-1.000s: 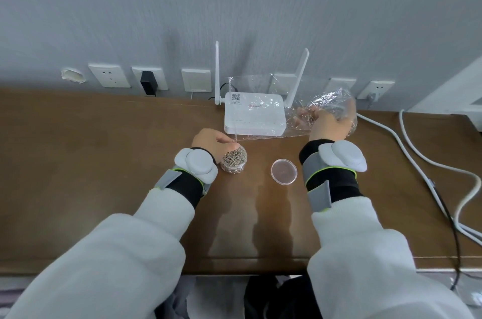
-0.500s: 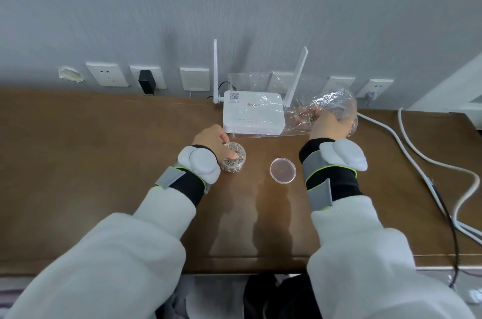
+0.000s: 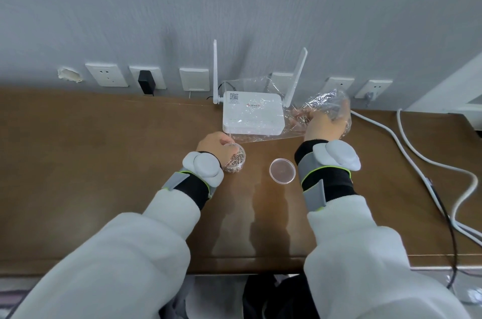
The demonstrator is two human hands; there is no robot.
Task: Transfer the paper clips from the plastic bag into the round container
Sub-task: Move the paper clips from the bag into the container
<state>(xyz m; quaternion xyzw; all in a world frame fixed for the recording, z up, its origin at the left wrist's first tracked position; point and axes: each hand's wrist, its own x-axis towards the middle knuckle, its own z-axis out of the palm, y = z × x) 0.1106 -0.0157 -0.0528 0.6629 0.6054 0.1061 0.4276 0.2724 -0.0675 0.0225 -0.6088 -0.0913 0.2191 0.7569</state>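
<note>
A small clear round container [image 3: 236, 162] full of silver paper clips stands on the brown table [image 3: 104, 162]. My left hand [image 3: 215, 145] rests on its rim, fingers curled over the clips. To the right, my right hand [image 3: 323, 124] grips a crumpled clear plastic bag [image 3: 326, 104], which is lifted a little and stretches left in front of the router. Some paper clips show through the bag near my fingers. The container's clear round lid [image 3: 282, 170] lies flat between my wrists.
A white router [image 3: 251, 112] with two antennas stands against the wall behind the bag. Wall sockets line the wall, one holding a black plug [image 3: 146, 82]. White and black cables [image 3: 427, 167] run over the table's right side. The table's front edge is near my elbows.
My left hand has settled lower onto the round container, and the bag's left corner it held a second ago is no longer between its fingers. My right hand with the bag has barely moved.
</note>
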